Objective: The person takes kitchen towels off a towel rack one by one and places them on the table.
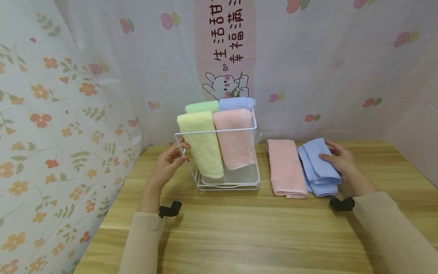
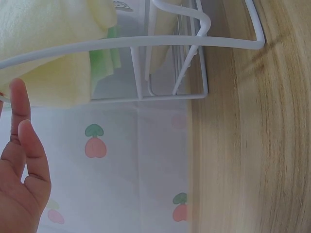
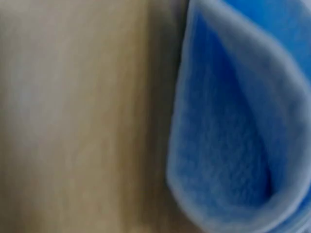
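My left hand [image 1: 167, 163] is at the left side of a white wire rack [image 1: 258, 179], its extended fingers reaching past the side wire. In the left wrist view, the fingertips of this hand [image 2: 24, 170] come up to the yellow towel [image 2: 63, 80] and the wires. A folded yellow towel [image 1: 202, 148] and a pink towel [image 1: 236, 140] hang at the rack's front, with green [image 1: 202, 107] and blue [image 1: 237, 103] ones behind. My right hand [image 1: 342, 160] pinches the far right edge of a folded blue towel [image 1: 319, 161], thumb on top. Its open fold [image 3: 223, 136] fills the right wrist view's right side.
A folded pink towel [image 1: 285, 167] lies on the wooden table [image 1: 256, 236] between the rack and the blue towel. Patterned curtains [image 1: 342, 76] hang behind the table and along its left. A black camera mount [image 1: 171, 209] is on each wrist.
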Tool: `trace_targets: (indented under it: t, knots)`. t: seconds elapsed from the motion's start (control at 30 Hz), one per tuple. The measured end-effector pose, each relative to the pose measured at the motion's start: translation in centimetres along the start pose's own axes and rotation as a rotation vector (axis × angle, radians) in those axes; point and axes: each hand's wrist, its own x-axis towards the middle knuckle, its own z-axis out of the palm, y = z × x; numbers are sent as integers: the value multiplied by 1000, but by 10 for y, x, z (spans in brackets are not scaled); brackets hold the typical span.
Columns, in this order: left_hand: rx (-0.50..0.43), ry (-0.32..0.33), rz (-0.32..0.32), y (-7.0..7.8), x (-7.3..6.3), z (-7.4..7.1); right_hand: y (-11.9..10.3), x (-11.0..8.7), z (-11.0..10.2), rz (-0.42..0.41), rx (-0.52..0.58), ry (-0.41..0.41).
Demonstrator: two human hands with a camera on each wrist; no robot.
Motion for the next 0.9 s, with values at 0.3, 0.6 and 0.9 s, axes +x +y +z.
trace_targets:
  t: [0.3, 0.6, 0.9]
  knots:
    - [2, -2, 4, 0, 1, -1, 0, 0, 0, -35, -94, -68]
    - [-10, -3, 6, -1, 0, 0, 2, -5, -4, -25, -261, -119]
    - [-1, -10, 11, -1, 0, 0, -1, -13, -10, -102, -384, -154]
